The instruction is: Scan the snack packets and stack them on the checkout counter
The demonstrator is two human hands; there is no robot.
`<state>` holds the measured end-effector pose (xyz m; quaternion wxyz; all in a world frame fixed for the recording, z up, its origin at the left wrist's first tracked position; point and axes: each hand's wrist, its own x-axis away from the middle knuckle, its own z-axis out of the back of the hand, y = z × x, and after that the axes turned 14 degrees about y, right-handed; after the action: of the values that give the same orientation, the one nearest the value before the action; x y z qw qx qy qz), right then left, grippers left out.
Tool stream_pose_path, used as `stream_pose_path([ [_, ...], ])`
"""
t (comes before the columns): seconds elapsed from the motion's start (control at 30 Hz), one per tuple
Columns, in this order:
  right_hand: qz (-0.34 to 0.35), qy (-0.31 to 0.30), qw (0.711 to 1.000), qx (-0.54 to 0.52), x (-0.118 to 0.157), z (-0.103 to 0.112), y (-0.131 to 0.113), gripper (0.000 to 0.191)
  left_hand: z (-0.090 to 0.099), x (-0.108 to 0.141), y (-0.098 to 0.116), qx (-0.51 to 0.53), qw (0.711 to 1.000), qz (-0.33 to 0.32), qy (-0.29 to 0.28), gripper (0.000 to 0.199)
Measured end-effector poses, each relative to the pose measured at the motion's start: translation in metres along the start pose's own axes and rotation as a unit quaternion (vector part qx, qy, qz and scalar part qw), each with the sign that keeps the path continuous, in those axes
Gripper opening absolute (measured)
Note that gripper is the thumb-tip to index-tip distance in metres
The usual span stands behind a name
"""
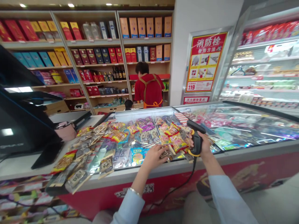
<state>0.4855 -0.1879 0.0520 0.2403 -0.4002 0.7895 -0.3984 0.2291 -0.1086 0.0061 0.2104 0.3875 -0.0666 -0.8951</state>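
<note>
My right hand (203,143) is wrapped round the grip of a black and yellow handheld scanner (196,140), whose cable hangs down past the freezer's front. To its left, my left hand (156,157) rests on a small snack packet (165,153) on the glass lid, fingers bent over it. Red and yellow snack bags (178,142) lie between and behind the hands. A blue packet (137,155) is seen through or on the glass left of my left hand. More brown and clear packets (106,165) are spread over the left part of the lid.
The glass-topped freezer (247,124) runs across the front. At left are a dark monitor (21,124) and a pink cup (65,130). A person in a red shirt (149,87) stands behind the freezer, facing shelves of boxes (140,28); a small dark-haired head (128,104) shows nearby.
</note>
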Motion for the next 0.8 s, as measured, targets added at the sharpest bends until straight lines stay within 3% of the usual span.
stream_pose_path([
  [0.1,0.033,0.036,0.999,0.003,0.001,0.031,0.000,0.029,-0.017,0.000,0.011,-0.019,1.000,-0.018,0.009,0.051],
  [0.27,0.059,0.075,0.995,0.015,0.001,0.061,0.010,0.029,-0.023,0.004,0.016,-0.046,0.998,-0.019,0.035,0.051],
  [0.47,0.043,0.075,0.996,-0.021,-0.006,0.068,0.016,0.028,-0.028,0.006,0.014,-0.051,0.999,-0.005,-0.003,0.036],
  [0.8,0.019,0.103,0.994,-0.020,-0.005,0.067,0.014,0.027,-0.030,0.007,0.014,-0.069,0.998,-0.005,-0.007,0.040],
])
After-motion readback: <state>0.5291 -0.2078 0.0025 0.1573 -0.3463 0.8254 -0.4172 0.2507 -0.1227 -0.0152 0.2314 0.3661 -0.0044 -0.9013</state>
